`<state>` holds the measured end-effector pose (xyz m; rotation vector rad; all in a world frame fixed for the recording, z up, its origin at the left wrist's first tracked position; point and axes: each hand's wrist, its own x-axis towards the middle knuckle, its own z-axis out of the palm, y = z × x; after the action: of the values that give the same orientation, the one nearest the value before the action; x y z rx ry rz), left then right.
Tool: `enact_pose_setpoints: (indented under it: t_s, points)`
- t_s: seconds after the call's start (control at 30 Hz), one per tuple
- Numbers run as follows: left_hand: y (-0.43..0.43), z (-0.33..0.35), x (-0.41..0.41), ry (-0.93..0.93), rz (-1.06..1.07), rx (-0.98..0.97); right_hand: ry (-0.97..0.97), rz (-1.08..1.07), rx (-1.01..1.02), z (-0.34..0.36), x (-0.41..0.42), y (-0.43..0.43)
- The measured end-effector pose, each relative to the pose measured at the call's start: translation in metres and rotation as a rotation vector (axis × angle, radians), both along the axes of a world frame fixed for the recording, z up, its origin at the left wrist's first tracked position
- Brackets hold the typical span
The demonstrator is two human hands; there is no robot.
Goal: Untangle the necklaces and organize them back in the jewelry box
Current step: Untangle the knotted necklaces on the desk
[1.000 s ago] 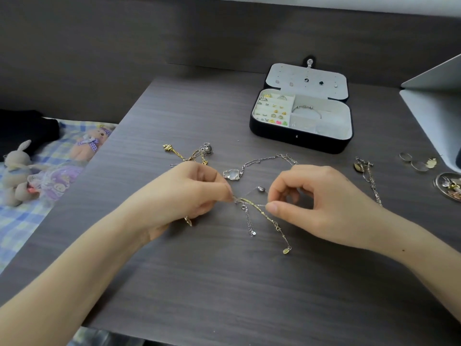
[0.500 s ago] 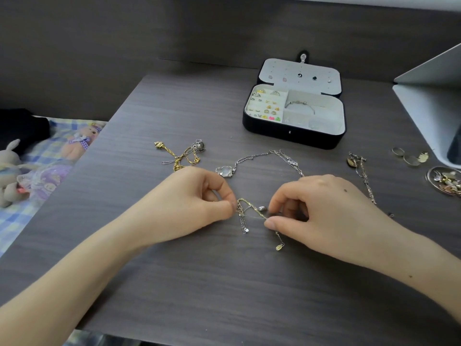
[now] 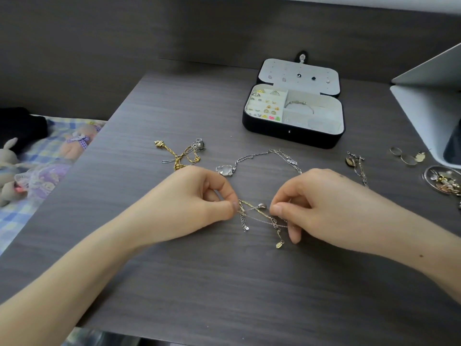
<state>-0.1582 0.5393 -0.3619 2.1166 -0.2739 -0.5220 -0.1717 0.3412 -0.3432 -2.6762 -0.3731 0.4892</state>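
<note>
From my seat the main worry was the knot itself. The tangled chains (image 3: 258, 216), a gold one crossed by at least one thin silver one, were stretched between two pinches. Had I drawn the hands apart along the table (image 3: 224, 290), I judged the loops would cinch tighter rather than open, or the finest silver strand would kink or snap. A second risk was the loose ends: a short silver tail and a gold tag (image 3: 280, 244) hung from the knot toward the bottom of the frame, and either could catch in a link as the chains slid. A third was the silver necklace with the clear pendant (image 3: 225, 170), lying just above the hands. Its chain ran down behind the right hand (image 3: 324, 203), and I could not tell whether it joined the knot, so a careless lift might have dragged it in. The left hand (image 3: 197, 198) had thumb and forefinger pinched on the left end of the knot. The right hand pinched the right end, its other fingers curled low toward the table. The two were close together in the middle of the frame, with only the short span of chain between them. The jewelry box (image 3: 291, 137) stood open well apart, toward the upper right, holding no necklace that I could make out. A gold tangle (image 3: 183, 156) lay above and left of the hands, and a separate silver chain (image 3: 359, 168) lay to their right.
</note>
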Motion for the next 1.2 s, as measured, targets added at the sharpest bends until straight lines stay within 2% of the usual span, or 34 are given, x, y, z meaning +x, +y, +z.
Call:
enact_pose_setpoints:
  t_s: [0.23, 0.43, 0.53, 0.77, 0.93, 1.2]
  points:
    - [0.000, 0.000, -0.002, -0.009, -0.021, 0.001, -0.103, -0.074, -0.112, -0.003, -0.007, 0.012]
    - [0.002, -0.001, -0.002, -0.021, -0.010, 0.003, -0.156, 0.033, -0.152, 0.003, -0.013, 0.009]
    - [0.002, -0.001, -0.001, -0.021, 0.003, 0.005, -0.125, 0.058, -0.066, 0.006, -0.006, 0.001]
    - [0.002, -0.002, -0.002, -0.023, -0.007, 0.013, -0.157, 0.006, 0.299, 0.018, 0.002, -0.013]
    - [0.003, -0.003, -0.001, -0.022, 0.004, 0.004, 0.010, 0.011, 0.537, 0.022, 0.006, -0.020]
    - [0.005, -0.006, 0.001, -0.005, 0.027, -0.003, 0.016, -0.035, 0.676, 0.023, 0.016, -0.019]
